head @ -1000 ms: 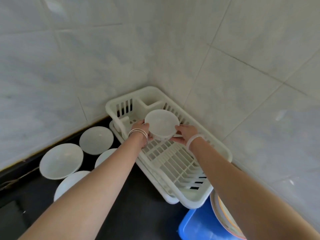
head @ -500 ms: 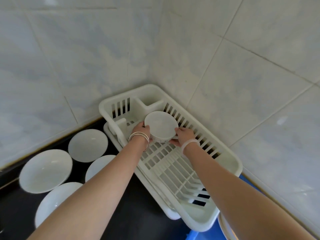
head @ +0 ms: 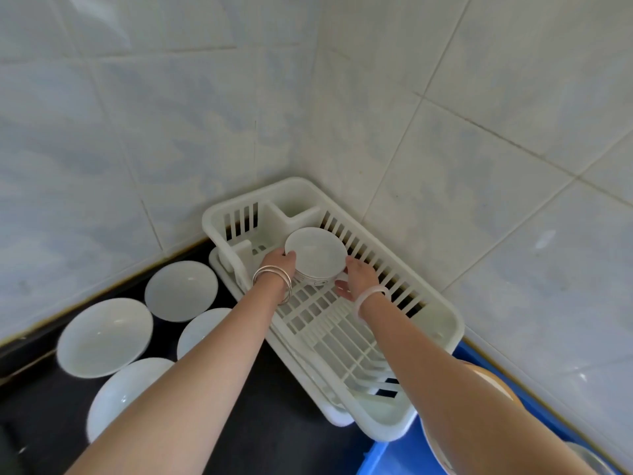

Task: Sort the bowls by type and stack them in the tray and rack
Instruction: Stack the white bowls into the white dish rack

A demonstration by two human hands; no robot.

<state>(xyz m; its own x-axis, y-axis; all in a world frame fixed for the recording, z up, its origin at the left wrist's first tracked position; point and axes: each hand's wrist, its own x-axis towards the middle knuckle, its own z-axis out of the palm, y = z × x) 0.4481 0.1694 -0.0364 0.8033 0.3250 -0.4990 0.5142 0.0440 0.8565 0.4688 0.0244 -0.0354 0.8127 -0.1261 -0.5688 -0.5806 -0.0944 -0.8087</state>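
A small white bowl stack (head: 317,257), rim up with a patterned side, is held low inside the far end of the white plastic dish rack (head: 442,313). My left hand (head: 279,264) grips its left side and my right hand (head: 356,275) cups its right side. Whether the stack rests on the rack's grid I cannot tell. Several wide white bowls lie on the dark counter at the left, among them one (head: 181,291) by the rack and a larger one (head: 104,337) further left.
The rack sits in a tiled wall corner on a white drip tray (head: 337,418). A blue tray (head: 387,457) at the bottom right holds a plate with a tan rim (head: 493,378), mostly hidden by my right arm. Dark counter (head: 274,423) lies between the bowls and rack.
Both hands have carried the bowl stack a little lower and further toward the far end of the rack. The view has shifted, showing more of the counter bowls.
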